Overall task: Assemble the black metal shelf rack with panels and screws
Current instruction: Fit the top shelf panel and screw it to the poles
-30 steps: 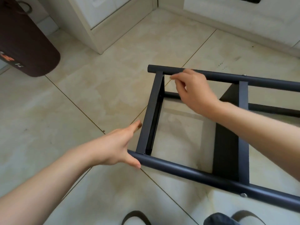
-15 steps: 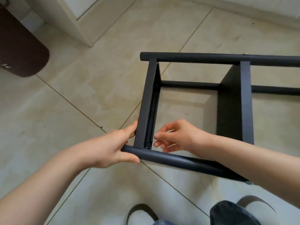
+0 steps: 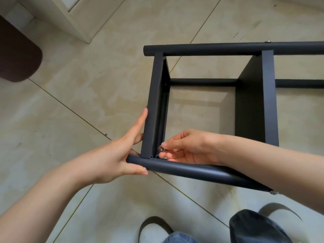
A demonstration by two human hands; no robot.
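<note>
Inside near panel (image 3: 154,106) corner, right hand (image 3: 189,148) pinching probable screw (image 3: 161,149).

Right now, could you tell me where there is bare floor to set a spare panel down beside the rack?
Bare tile lies left of the rack, between it, the brown object and the cabinet corner. The near corner is crowded: left hand, right hand pinching a screw, shoes below.

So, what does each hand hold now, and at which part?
Right hand pinches a small silver screw by its head. Left hand holds the rack's near tube at its end, thumb over it.
</note>
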